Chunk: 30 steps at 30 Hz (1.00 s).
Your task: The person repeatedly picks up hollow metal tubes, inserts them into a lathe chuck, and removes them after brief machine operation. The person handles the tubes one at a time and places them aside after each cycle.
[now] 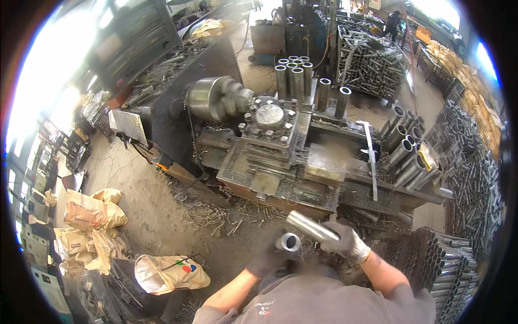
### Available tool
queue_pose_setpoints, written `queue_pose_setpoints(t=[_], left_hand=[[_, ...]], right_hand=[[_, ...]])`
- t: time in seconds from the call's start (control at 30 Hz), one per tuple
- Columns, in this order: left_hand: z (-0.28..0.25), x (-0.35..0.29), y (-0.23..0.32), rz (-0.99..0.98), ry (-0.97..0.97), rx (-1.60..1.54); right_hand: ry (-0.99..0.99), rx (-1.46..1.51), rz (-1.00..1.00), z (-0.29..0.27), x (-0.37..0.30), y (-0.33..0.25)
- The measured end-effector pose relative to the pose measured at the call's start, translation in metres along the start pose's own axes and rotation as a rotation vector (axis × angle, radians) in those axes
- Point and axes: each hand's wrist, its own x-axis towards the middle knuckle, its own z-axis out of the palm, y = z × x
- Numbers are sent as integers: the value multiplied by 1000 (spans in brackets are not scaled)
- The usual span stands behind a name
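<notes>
Your gloved left hand (263, 260): fingers curled round a steel tube (295, 245), open end facing up. Your gloved right hand (346, 243): fingers wrapped round a second tube (312, 227), tilted, far end up-left. Both tubes near each other, before your torso, your side of the lathe (268, 129). Caliper (372, 162) lies across its right end, beside clustered tubes (402, 154).

A lathe (270, 156) and stacked metal tubes (450, 270) mark a machine shop.
</notes>
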Motion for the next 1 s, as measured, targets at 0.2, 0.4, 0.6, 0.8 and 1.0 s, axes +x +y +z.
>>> queue_pose_setpoints(t=[0.2, 0.4, 0.6, 0.8, 1.0], left_hand=[[-83, 49, -38, -160, 487, -381], [-130, 125, -64, -310, 530, -590], [-153, 206, -95, -314, 386, -529], [-150, 262, -157, -283, 62, -417], [-144, 267, -190, -46, -10, -290]], right_hand=[[122, -292, -416, 23, 103, -82], [121, -581, -771, 42, 191, -117], [180, -742, -703, 53, 233, -139], [27, -646, -698, 7, 223, -221], [168, -635, -79, -17, 385, -291]])
